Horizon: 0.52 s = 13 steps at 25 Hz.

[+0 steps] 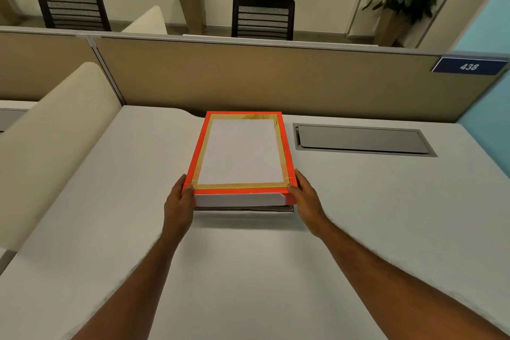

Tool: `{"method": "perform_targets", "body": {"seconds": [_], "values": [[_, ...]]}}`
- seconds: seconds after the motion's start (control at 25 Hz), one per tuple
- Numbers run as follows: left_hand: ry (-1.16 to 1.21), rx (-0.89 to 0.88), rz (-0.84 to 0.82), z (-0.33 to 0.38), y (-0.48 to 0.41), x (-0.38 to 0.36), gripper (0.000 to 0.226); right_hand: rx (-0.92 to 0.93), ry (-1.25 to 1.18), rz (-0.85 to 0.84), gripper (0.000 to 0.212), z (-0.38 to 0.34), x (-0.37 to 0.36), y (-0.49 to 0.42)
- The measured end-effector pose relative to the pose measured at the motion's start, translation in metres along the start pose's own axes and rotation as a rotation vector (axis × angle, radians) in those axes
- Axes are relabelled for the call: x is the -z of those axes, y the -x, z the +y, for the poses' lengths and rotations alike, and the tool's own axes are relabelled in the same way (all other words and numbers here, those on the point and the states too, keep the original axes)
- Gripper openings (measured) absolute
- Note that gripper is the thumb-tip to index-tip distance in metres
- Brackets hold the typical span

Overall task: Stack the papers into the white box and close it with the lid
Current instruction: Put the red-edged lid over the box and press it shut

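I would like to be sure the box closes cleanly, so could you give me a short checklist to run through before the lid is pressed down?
1. Left hand on the lid's near left corner: ok.
2. Right hand on the near right corner: ok.
3. Orange-edged lid lined up over the white box: ok.
4. Lid fully seated: not ok, the box's front wall shows.
5. Papers stacked inside: cannot tell, lid hides them.
6. Box flat on the desk: cannot tell.

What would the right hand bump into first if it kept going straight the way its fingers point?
Probably nothing new: the right hand already touches the orange-edged lid at its near right corner, so it would just push against that lid.
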<state>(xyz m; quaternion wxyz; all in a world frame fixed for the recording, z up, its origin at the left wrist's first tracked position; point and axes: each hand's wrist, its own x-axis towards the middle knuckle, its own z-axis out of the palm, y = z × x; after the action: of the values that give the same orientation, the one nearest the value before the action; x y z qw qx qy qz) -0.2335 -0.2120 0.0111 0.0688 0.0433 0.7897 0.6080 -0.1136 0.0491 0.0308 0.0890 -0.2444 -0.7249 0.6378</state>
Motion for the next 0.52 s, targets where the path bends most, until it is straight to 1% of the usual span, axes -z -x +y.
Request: {"method": "perform_targets", "body": {"seconds": [0.2, 0.52], "values": [[-0.068, 0.015, -0.081, -0.020, 0.012, 0.000, 0.050, -0.002, 0.066, -0.043, 0.046, 0.026, 0.002, 0.007], [-0.078, 0.019, -0.090, -0.031, 0.015, 0.000, 0.050, 0.033, 0.078, -0.025, 0.046, 0.043, 0.003, 0.008]]}}
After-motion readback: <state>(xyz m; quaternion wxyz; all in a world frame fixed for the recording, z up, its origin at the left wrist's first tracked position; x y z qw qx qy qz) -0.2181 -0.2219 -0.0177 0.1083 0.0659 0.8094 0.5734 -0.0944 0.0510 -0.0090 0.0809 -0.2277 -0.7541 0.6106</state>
